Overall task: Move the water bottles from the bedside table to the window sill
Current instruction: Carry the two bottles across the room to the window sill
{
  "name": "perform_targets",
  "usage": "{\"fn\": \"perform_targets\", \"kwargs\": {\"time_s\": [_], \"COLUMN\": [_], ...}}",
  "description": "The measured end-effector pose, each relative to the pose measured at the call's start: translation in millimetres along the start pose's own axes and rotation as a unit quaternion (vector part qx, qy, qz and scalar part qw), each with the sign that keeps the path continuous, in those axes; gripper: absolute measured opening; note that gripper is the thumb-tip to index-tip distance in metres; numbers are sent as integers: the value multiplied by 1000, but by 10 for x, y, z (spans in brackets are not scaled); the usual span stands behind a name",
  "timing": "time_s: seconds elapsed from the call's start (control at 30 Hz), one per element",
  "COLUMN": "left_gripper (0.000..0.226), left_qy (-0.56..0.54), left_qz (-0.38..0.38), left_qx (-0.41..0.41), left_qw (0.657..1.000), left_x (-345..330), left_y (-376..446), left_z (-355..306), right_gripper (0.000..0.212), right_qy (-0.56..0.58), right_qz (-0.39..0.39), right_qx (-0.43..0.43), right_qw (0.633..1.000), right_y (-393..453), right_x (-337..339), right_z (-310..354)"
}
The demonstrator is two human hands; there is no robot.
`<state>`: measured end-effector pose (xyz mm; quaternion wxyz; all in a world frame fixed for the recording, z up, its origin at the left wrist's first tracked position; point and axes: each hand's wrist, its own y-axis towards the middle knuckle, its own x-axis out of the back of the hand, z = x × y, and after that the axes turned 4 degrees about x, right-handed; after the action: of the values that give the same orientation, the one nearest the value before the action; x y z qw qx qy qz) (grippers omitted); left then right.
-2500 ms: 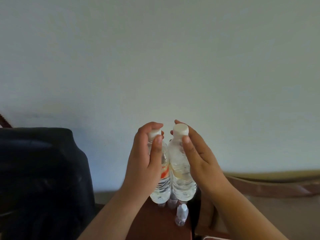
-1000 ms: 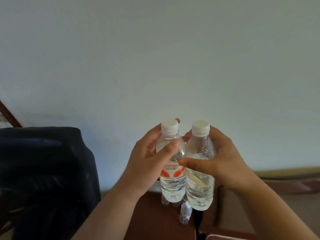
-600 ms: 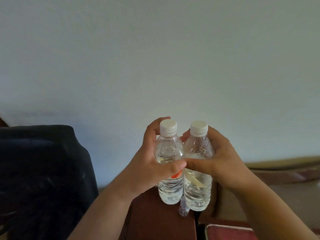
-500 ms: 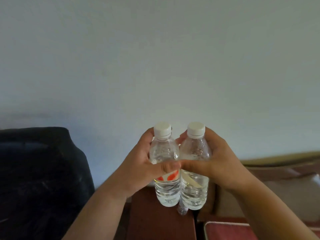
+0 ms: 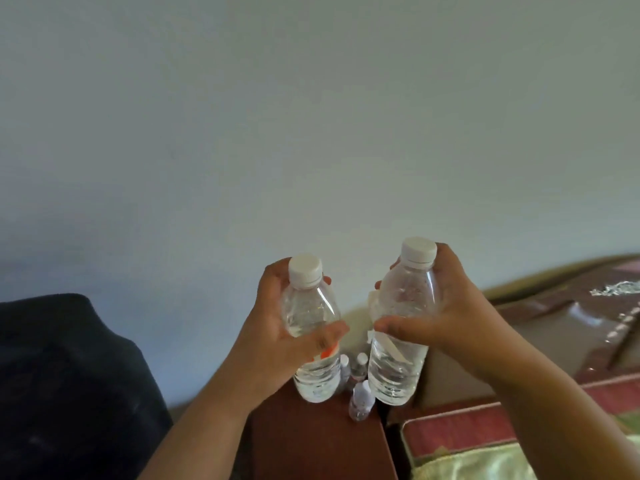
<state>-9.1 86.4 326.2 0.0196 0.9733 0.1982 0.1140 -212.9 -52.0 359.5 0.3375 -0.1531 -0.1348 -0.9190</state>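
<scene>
The left hand grips one bottle and the right hand grips the other bottle, both upright above the table. Probably they are held apart so they do not knock together when carried; the sill is not visible.

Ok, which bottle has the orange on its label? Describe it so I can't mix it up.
Start at the brown bedside table against the pale wall. Two clear water bottles are held above it, one per hand. It is the bottle in the left hand: the orange-labelled bottle, lower than the other bottle, whose label looks plain white.
</scene>
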Motion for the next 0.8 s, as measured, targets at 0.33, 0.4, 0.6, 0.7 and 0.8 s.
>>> {"fn": "perform_targets", "kwargs": {"time_s": [0.33,0.4,0.6,0.7,0.8], "left_gripper": [61,63,69,71,69], "left_qy": [37,48,63,67,66], "left_qz": [41,68,138,170,213], "left_qx": [-23,-39,-57,-85,-110], "left_qw": [998,996,987,980,969], "left_x": [-41,-91,-400,-656,-972], "left_y": [227,258,355,346,288], "left_z": [134,121,41,-72,-228], "right_gripper": [68,68,68,65,67], "right_qy": [61,61,5,-42,-86], "right_qz": [-128,-162,-271,-307,-352], "right_qx": [-10,-20,-45,-59,-78], "right_qw": [990,985,962,949,929], "right_y": [-261,-373,-845,-1168,-1511], "right_x": [-136,-145,-31,143,314], "right_z": [-52,-88,-99,-91,-62]}}
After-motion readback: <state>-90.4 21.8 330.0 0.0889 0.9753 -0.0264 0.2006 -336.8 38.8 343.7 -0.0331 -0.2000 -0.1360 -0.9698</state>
